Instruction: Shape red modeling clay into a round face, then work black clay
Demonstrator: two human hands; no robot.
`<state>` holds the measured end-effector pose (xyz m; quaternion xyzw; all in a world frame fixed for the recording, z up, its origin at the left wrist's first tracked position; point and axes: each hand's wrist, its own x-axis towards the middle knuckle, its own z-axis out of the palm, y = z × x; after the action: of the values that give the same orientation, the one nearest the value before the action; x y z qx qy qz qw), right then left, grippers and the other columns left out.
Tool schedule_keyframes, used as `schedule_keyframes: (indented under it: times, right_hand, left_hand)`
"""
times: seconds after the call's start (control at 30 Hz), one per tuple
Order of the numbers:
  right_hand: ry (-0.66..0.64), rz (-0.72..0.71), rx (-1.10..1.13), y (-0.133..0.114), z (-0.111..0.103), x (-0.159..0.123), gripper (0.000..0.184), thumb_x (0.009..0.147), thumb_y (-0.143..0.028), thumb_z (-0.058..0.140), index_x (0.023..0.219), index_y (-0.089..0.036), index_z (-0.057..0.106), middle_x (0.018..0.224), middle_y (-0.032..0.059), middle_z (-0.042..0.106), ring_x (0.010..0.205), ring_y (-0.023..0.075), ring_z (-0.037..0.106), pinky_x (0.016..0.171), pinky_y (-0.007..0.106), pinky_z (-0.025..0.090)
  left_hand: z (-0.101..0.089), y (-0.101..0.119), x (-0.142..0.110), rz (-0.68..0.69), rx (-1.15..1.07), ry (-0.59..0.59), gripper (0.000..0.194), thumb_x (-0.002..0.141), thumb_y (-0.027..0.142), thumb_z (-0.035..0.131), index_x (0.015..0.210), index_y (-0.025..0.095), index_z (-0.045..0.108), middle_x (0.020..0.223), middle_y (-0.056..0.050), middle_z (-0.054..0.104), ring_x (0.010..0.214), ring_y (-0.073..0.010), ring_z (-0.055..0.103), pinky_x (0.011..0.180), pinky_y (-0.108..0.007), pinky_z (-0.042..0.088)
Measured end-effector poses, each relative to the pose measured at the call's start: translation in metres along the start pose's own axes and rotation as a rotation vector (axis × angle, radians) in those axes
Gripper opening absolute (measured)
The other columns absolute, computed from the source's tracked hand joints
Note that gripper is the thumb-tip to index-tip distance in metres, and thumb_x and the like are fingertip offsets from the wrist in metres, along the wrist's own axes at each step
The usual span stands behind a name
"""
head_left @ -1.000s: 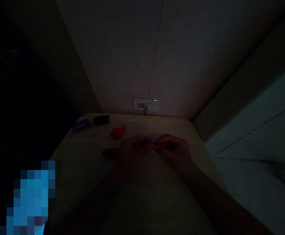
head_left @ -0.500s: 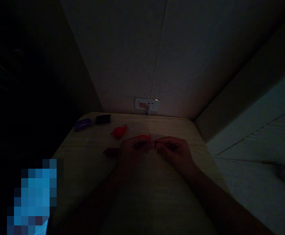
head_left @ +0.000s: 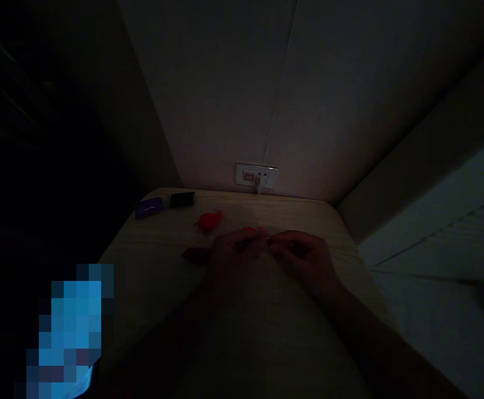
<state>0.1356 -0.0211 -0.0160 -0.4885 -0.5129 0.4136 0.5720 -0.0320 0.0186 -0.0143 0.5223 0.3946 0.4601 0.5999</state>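
In dim light, my left hand [head_left: 235, 255] and my right hand [head_left: 304, 252] meet over the table with their fingertips almost touching. Both are closed in a pinch. Whatever lies between the fingertips is too small and dark to name. A bright red, soft-looking piece [head_left: 250, 228] shows just behind my left fingers, mostly hidden by them; I cannot tell whether they grip it. Left of that hand, a dark red object [head_left: 195, 255] lies partly covered. Farther back rests a red bundle [head_left: 209, 221] with thin wisps at its ends.
A purple item [head_left: 149, 208] and a black flat item [head_left: 182, 200] lie at the table's back left corner. The wooden table [head_left: 266, 332] meets a wall with a socket [head_left: 245, 176] and a plug in it. A blurred-out bright blue patch [head_left: 75, 321] is at lower left.
The view has shifted slightly, moving the whole scene a little to the right. Both hands keep nearly the same pinching pose, fingertips close together.
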Motion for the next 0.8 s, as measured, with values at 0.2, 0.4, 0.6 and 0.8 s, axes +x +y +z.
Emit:
schedule_keyframes:
  times: [0.2,0.4,0.6,0.8]
  right_hand:
    - [-0.006,-0.044,-0.067,-0.0005,-0.0014,0.0004,0.014,0.075,-0.029,0.088,0.085,-0.023,0.080,0.080,0.0033,0.080,0.069,0.0165,0.072,0.061,0.026,0.058]
    - [0.046,0.006,-0.011,-0.0001,0.0001,0.0006,0.023,0.069,-0.035,0.091,0.085,-0.022,0.080,0.078,0.0043,0.080,0.066,0.0178,0.072,0.060,0.028,0.059]
    - [0.034,0.022,0.037,-0.0001,-0.0010,0.0012,0.018,0.071,-0.031,0.089,0.084,-0.021,0.081,0.068,0.0027,0.077,0.057,0.0146,0.068,0.053,0.024,0.054]
    - [0.015,-0.026,0.025,-0.0013,-0.0021,0.0017,0.015,0.073,-0.028,0.088,0.084,-0.022,0.081,0.071,0.0020,0.076,0.061,0.0144,0.067,0.056,0.025,0.054]
  left_hand:
    - [-0.0014,0.0003,0.0003,-0.031,-0.037,0.031,0.019,0.071,0.026,0.083,0.088,0.018,0.081,0.086,-0.005,0.080,0.073,-0.0162,0.070,0.068,-0.027,0.054]
    - [-0.0030,0.0019,0.0003,-0.020,0.023,0.025,0.014,0.072,0.026,0.083,0.084,0.018,0.081,0.092,-0.007,0.082,0.090,-0.0217,0.075,0.085,-0.033,0.058]
    - [-0.0007,-0.0009,0.0008,-0.047,-0.130,-0.022,0.033,0.065,0.022,0.088,0.096,0.020,0.078,0.093,-0.005,0.082,0.088,-0.0198,0.076,0.083,-0.033,0.060]
    - [-0.0015,-0.0015,0.0007,-0.024,-0.022,-0.050,0.017,0.068,0.026,0.086,0.084,0.020,0.080,0.091,-0.004,0.080,0.088,-0.0201,0.074,0.081,-0.031,0.058]
